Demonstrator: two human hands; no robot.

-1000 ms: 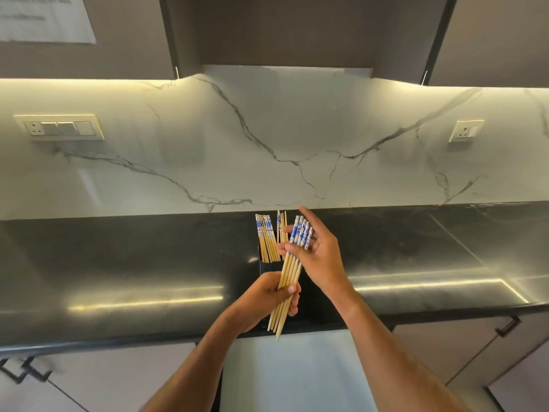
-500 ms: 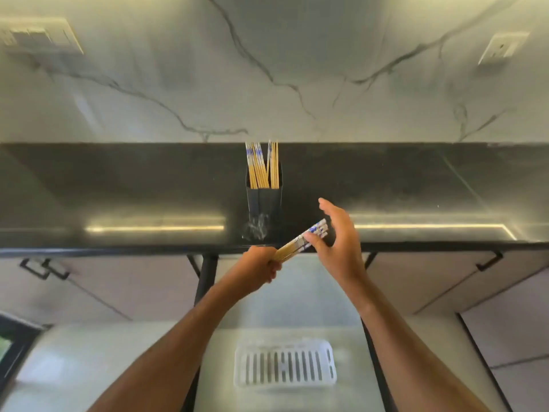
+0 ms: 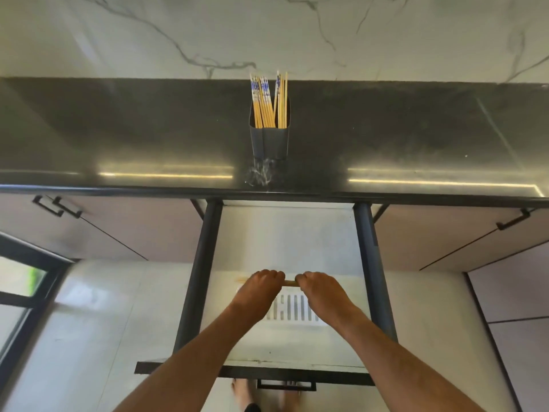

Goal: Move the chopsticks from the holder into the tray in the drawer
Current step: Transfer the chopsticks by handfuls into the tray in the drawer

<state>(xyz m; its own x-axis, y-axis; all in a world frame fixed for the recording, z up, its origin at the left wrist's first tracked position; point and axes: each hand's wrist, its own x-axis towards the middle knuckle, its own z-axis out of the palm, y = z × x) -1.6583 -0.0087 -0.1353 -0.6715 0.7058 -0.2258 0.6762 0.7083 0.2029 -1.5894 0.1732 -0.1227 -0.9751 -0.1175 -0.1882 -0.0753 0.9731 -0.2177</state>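
Your left hand and right hand sit side by side low in the centre of the frame, knuckles up, both curled around one bundle of chopsticks held level across the picture. Only a short tan wooden stretch shows in the gap between your fists, with a blurred yellowish end poking out to the left of your left hand. Your fingers are clenched over the sticks, so the grip itself is hidden under the backs of your hands.

The bundle hangs over the white plastic tray, a flat rectangular piece with a row of long narrow slots in its floor. Whether the sticks touch it you cannot tell from this angle. The tray lies in the open drawer, a pale, smooth box with dark metal side rails and a dark front edge with a slim bar handle at the bottom of the frame.

Above the drawer, across the middle of the frame, runs the glossy black stone table, streaked with reflected strip light. On it, top centre, stands the dark, angular holder, upright, with more slim wooden chopsticks in it, their upper ends patterned blue and white. Behind is a white marble wall with grey veins.
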